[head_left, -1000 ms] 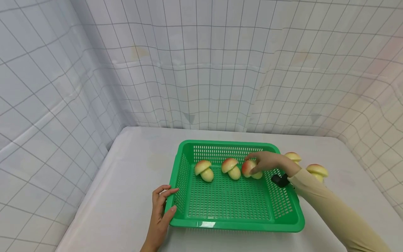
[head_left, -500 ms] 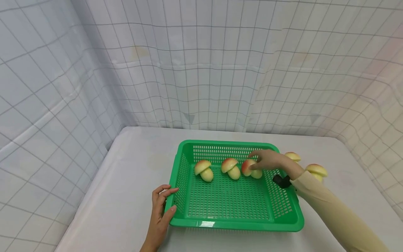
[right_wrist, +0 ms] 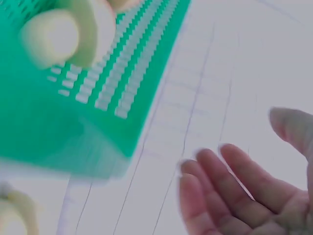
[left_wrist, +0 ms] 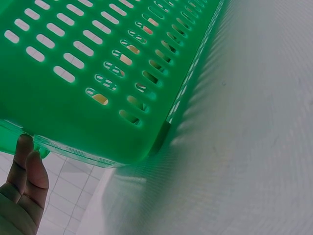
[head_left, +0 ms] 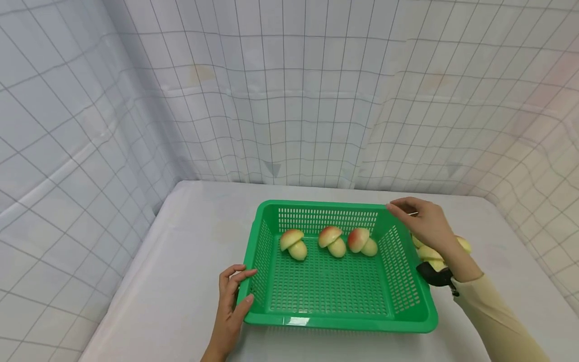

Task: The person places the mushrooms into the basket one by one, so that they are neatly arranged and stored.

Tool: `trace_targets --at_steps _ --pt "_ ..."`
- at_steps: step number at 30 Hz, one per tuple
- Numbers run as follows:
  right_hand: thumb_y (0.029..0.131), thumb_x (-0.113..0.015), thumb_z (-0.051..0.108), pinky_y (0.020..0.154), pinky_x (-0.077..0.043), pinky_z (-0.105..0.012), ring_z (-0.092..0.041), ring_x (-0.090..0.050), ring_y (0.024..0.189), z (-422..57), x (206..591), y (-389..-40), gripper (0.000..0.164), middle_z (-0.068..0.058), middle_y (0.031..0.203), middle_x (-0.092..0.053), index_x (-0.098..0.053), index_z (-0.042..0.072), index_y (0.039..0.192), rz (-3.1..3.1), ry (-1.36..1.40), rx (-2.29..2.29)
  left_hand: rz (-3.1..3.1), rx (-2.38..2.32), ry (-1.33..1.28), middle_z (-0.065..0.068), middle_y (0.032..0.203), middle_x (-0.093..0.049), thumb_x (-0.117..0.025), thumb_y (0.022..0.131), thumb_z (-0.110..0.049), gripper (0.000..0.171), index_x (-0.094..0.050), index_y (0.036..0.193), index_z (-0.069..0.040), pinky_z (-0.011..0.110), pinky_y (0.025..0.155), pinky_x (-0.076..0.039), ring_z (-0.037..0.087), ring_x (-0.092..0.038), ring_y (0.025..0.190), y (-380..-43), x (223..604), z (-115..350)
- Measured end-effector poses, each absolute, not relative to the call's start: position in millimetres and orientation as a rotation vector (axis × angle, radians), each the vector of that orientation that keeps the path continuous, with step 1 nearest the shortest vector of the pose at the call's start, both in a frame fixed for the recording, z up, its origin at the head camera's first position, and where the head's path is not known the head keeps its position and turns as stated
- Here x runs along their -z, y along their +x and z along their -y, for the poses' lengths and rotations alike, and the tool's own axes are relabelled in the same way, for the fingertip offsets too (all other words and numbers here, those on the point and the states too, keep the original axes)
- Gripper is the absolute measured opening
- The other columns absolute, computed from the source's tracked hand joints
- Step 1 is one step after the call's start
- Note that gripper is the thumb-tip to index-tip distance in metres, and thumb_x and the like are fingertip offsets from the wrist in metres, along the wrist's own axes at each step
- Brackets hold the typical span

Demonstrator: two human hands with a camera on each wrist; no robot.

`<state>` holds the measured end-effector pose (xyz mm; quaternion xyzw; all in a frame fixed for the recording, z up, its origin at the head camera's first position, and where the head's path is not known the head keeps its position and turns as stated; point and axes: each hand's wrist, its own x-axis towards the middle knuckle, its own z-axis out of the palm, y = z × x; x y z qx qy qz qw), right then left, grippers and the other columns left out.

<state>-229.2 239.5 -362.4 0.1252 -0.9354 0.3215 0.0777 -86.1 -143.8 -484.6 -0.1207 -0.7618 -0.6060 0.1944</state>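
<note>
A green plastic basket (head_left: pixel 334 323) with slotted walls stands on the white table. Three toy mushrooms lie in a row along its back: a left one (head_left: pixel 293 245), a middle one (head_left: pixel 332 242) and a right one (head_left: pixel 363 242), each with a red-yellow cap and pale stem. At the basket's left wall, my left hand (head_left: pixel 229 306) holds the rim, thumb near the front corner. My right hand (head_left: pixel 420 219) is above the back right corner, empty, its fingers loosely bent and thumb apart from them. In the right wrist view, nothing lies between these fingers (right_wrist: pixel 234 196).
More mushrooms (head_left: pixel 463 244) lie on the table to the right of the basket, partly hidden by my right hand and wrist. A black wrist camera (head_left: pixel 434 274) sits below that wrist. White gridded curtains (head_left: pixel 325 125) enclose the table (head_left: pixel 181 261) at the back and sides.
My right hand has let go of the right mushroom in the basket, then risen and moved right, past the back right corner. The left hand and basket have stayed put.
</note>
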Motion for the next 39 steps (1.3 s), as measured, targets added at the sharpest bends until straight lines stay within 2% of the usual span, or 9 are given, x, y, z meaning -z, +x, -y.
trace_targets --at_steps 3,6,9,11,14,17,24,32,39 --pt "0.091 -0.051 0.044 0.075 -0.048 -0.031 -0.011 -0.06 0.091 -260.7 363.6 -222.9 0.041 -0.005 0.106 -0.065 -0.064 0.012 0.114 2.684 0.239 -1.01 2.137 1.699 -0.339 0.006 0.134 -0.026 -0.044 0.089 0.003 0.041 -0.05 0.127 -0.008 0.017 0.094 -0.025 0.015 -0.028 0.122 -86.4 484.0 144.1" --pt "0.09 -0.053 0.044 0.07 -0.043 -0.016 0.008 -0.054 0.084 -281.5 368.0 -216.8 0.042 0.01 0.098 -0.063 -0.063 0.013 0.116 2.618 0.103 -1.035 2.14 1.699 -0.333 0.006 0.134 -0.026 -0.044 0.089 0.002 0.041 -0.05 0.127 -0.008 0.017 0.094 -0.025 0.015 -0.028 0.122 -86.1 483.6 144.5" --pt "0.089 -0.055 0.046 0.068 -0.04 -0.01 0.015 -0.047 0.082 -298.7 375.2 -210.6 0.047 0.02 0.094 -0.056 -0.06 0.01 0.12 2.604 -0.001 -1.063 2.139 1.696 -0.332 0.006 0.134 -0.026 -0.044 0.089 0.003 0.041 -0.05 0.127 -0.008 0.017 0.094 -0.025 0.015 -0.028 0.123 -86.0 483.6 145.2" --pt "0.088 -0.056 0.046 0.068 -0.039 -0.01 0.016 -0.045 0.082 -307.1 381.7 -206.1 0.051 0.017 0.097 -0.057 -0.058 0.009 0.122 2.618 -0.051 -1.059 2.142 1.695 -0.336 0.006 0.134 -0.026 -0.044 0.089 0.003 0.041 -0.05 0.128 -0.008 0.016 0.095 -0.024 0.014 -0.028 0.123 -86.1 483.6 145.7" --pt "0.088 -0.056 0.046 0.067 -0.039 -0.012 0.016 -0.041 0.081 -316.2 393.1 -198.8 0.055 -0.001 0.108 -0.059 -0.054 0.006 0.126 2.665 -0.077 -1.014 2.142 1.689 -0.348 0.007 0.134 -0.025 -0.044 0.089 0.004 0.041 -0.05 0.128 -0.007 0.016 0.095 -0.024 0.013 -0.028 0.123 -86.3 483.6 146.1" --pt "0.087 -0.057 0.047 0.063 -0.041 -0.017 0.01 -0.043 0.083 -321.4 404.2 -192.1 0.059 -0.015 0.115 -0.057 -0.052 0.004 0.128 2.716 -0.1 -0.971 2.131 1.692 -0.354 0.008 0.134 -0.025 -0.044 0.089 0.004 0.041 -0.05 0.128 -0.007 0.016 0.095 -0.024 0.014 -0.028 0.123 -86.3 483.4 145.8" --pt "0.087 -0.057 0.048 0.061 -0.042 -0.031 -0.036 -0.053 0.099 -322.9 422.4 -183.5 0.064 -0.025 0.118 -0.055 -0.052 -0.002 0.126 2.768 -0.126 -0.94 2.147 1.703 -0.341 0.006 0.135 -0.025 -0.044 0.09 0.002 0.04 -0.05 0.128 -0.008 0.016 0.095 -0.024 0.013 -0.028 0.122 -86.2 482.8 146.3" --pt "0.085 -0.059 0.05 0.06 -0.042 -0.032 -0.039 -0.057 0.095 -321.7 431.8 -179.8 0.058 -0.027 0.113 -0.058 -0.058 0.003 0.119 2.792 -0.184 -0.891 2.155 1.713 -0.355 0.007 0.134 -0.025 -0.044 0.09 0.002 0.04 -0.049 0.128 -0.007 0.017 0.096 -0.025 0.013 -0.029 0.122 -86.1 482.5 146.2" --pt "0.085 -0.056 0.053 0.057 -0.042 -0.035 -0.043 -0.058 0.091 -321.4 438.4 -177.8 0.068 -0.03 0.106 -0.06 -0.054 -0.007 0.118 2.842 -0.22 -0.83 2.13 1.706 -0.353 0.007 0.134 -0.026 -0.044 0.089 0.004 0.041 -0.05 0.127 -0.007 0.017 0.094 -0.025 0.015 -0.029 0.121 -87.0 485.8 145.2"
